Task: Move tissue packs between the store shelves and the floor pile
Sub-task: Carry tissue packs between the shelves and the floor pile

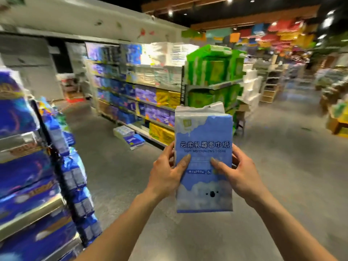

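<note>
A light-blue and white tissue pack (203, 136), printed with "Soft Moisturizing Tissue" and a small koala face, is held upright in front of me over the grey floor. My left hand (167, 174) grips its left edge, thumb across the front. My right hand (238, 173) grips the right edge the same way. A small floor pile (130, 136) of blue and white tissue packs lies at the foot of the far shelves (139, 95). Close on my left stand near shelves (28, 176) packed with dark-blue tissue packs.
A green-pack end display (212, 76) stands behind the held pack, with white stacked packs (251, 87) to its right. Wooden displays (337, 117) line the far right. Grey floor (282, 166) spreads wide between the shelving. The whole view is motion-blurred.
</note>
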{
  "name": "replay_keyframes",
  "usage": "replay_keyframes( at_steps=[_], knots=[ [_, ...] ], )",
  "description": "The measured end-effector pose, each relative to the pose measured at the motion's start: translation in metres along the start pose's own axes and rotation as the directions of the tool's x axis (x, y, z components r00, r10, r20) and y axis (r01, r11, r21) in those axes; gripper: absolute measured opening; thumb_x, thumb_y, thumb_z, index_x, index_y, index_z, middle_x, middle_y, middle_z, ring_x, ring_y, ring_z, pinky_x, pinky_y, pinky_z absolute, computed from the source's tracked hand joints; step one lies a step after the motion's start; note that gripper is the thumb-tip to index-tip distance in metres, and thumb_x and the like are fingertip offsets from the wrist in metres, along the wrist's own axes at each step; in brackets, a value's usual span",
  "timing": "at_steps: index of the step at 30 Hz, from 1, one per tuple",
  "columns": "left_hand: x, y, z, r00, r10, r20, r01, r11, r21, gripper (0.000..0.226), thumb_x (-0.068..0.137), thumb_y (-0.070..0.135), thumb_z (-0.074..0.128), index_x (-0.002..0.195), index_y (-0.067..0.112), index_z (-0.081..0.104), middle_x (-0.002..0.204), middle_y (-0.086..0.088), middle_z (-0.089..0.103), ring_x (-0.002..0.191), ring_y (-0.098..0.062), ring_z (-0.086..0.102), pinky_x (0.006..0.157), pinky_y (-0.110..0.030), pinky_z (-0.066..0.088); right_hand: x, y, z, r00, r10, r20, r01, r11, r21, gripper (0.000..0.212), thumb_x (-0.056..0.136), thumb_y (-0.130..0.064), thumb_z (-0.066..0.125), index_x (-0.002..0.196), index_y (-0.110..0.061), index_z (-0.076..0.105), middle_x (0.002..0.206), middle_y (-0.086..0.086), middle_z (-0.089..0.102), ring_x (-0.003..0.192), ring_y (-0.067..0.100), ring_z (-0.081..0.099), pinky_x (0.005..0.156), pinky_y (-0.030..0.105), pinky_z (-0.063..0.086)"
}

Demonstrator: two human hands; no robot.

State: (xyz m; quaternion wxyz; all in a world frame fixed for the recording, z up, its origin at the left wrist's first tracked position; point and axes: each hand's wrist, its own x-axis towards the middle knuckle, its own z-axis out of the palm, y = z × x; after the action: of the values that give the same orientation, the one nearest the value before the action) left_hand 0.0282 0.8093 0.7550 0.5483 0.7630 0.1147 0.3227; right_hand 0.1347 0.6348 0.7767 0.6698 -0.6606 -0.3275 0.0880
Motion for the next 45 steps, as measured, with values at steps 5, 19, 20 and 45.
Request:
replay_keyframes(
  at_steps=[5,19,20,45],
  knots=[
    [0.084,-0.041,-0.042,0.997,0.012,-0.07,-0.009,0.999,0.033,0.056,0.087,0.049,0.066,0.137,0.025,0.055,0.115,0.016,0.073,0.097,-0.001,0.072,0.083,-0.034,0.062,0.102,0.032,0.05,0.997,-0.026,0.079,0.025,0.999,0.02,0.04,0.086,-0.008,0.075,0.12,-0.025,0.063,0.104,-0.008,0.078,0.093,0.012,0.074,0.07,0.028,0.061],
    [0.43,-0.122,-0.132,0.986,0.165,0.034,-0.167,0.985,0.048,0.055,0.09,0.047,0.066,0.139,0.026,0.052,0.116,0.018,0.072,0.102,-0.004,0.071,0.08,-0.032,0.062,0.433,0.075,0.147,0.991,-0.137,0.012,0.136,0.99,0.02,0.046,0.085,-0.017,0.078,0.127,-0.022,0.06,0.106,-0.01,0.076,0.094,0.004,0.073,0.068,0.021,0.058],
    [0.455,-0.129,-0.132,0.984,0.176,0.035,-0.177,0.983,0.041,0.054,0.09,0.045,0.066,0.139,0.025,0.052,0.115,0.02,0.072,0.102,-0.005,0.072,0.08,-0.032,0.062,0.458,0.081,0.148,0.99,-0.142,0.014,0.142,0.99,0.015,0.048,0.084,-0.019,0.078,0.128,-0.022,0.06,0.108,-0.009,0.076,0.095,0.005,0.072,0.069,0.022,0.059],
    [1.075,-0.407,-0.181,0.98,0.153,-0.127,-0.15,0.988,0.037,0.034,0.091,0.04,0.067,0.124,0.042,0.059,0.112,0.027,0.071,0.103,0.002,0.069,0.083,-0.024,0.058,1.125,0.31,0.263,0.966,-0.204,0.157,0.217,0.974,-0.071,0.048,0.087,-0.03,0.076,0.13,-0.037,0.057,0.117,-0.016,0.073,0.104,0.003,0.07,0.082,0.029,0.06]
  ],
)
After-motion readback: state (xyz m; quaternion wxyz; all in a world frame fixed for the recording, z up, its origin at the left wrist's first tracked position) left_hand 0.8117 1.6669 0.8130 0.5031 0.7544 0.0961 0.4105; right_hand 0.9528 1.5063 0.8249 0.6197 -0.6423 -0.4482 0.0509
